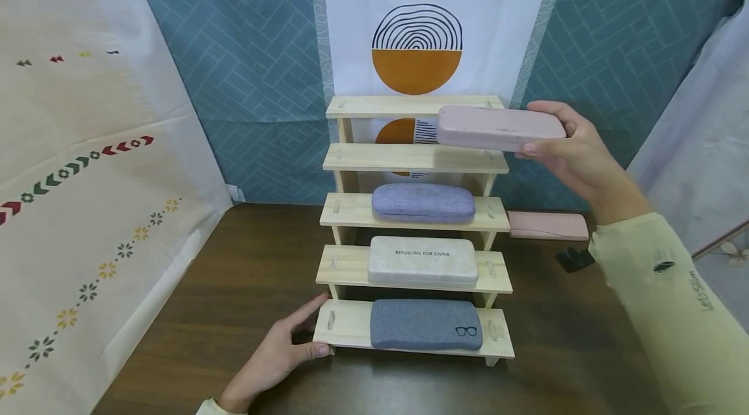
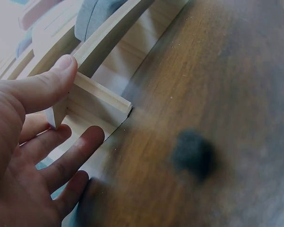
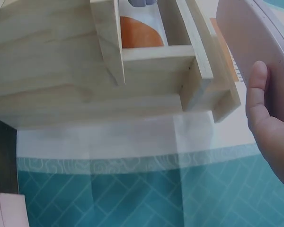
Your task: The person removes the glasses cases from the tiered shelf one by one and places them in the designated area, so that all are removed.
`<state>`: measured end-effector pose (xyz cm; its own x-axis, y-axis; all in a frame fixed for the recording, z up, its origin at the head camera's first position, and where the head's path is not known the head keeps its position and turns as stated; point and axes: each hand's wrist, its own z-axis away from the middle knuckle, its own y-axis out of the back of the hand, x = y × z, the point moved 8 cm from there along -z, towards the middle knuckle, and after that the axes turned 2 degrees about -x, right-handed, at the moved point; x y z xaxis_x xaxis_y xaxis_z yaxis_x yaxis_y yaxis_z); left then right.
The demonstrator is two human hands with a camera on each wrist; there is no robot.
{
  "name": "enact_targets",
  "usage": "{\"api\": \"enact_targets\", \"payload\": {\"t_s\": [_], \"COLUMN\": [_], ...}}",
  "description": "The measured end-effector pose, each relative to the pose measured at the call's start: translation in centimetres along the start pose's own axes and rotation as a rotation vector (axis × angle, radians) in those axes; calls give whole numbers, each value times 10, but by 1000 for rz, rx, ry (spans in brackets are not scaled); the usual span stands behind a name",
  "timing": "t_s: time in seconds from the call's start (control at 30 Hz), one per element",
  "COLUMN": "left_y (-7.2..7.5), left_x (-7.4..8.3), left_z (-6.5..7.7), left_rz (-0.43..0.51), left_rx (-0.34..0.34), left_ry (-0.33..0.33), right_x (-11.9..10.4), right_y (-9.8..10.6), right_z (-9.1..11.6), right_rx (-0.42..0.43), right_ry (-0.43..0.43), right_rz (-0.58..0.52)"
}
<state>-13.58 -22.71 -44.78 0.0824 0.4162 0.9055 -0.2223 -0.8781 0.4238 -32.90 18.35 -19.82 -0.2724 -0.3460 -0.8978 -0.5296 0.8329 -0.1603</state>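
A pale pink glasses case (image 1: 497,127) is gripped at its right end by my right hand (image 1: 576,148), thumb in front and fingers behind. In the head view it is level and overlaps the upper right of a stepped wooden display rack (image 1: 404,158). My left hand (image 1: 281,350) pinches the left end of the rack's lowest shelf; in the left wrist view its thumb (image 2: 47,87) presses the shelf end while the other fingers spread below. On the lower three shelves lie a purple case (image 1: 422,202), a whitish lettered case (image 1: 422,260) and a blue-grey case (image 1: 424,324).
Another pink case (image 1: 547,225) lies on the dark wooden table (image 1: 246,265) just right of the rack. A small black object (image 1: 573,260) shows beside my right sleeve. Behind the rack hangs a teal and white patterned cloth (image 1: 257,77); a pale embroidered cloth (image 1: 88,96) borders the left.
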Motion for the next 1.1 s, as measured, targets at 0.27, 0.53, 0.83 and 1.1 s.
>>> {"api": "enact_targets", "payload": {"t_s": [0.27,0.53,0.83,1.1], "left_y": [0,0,0,0], "left_x": [0,-1,-1,-1], "left_z": [0,0,0,-1], "left_rz": [-15,15,23,22], "left_rx": [7,0,0,-3], "left_ry": [-3,-16,-6,-4], "right_x": [10,21,38,52], "right_y": [-12,-25,-42,-54], "right_z": [-14,-27,-41,-49], "right_rx": [-8,42,55,28], "right_ry": [-21,-99,-196,-240], "right_rz": [52,131,206,218]}}
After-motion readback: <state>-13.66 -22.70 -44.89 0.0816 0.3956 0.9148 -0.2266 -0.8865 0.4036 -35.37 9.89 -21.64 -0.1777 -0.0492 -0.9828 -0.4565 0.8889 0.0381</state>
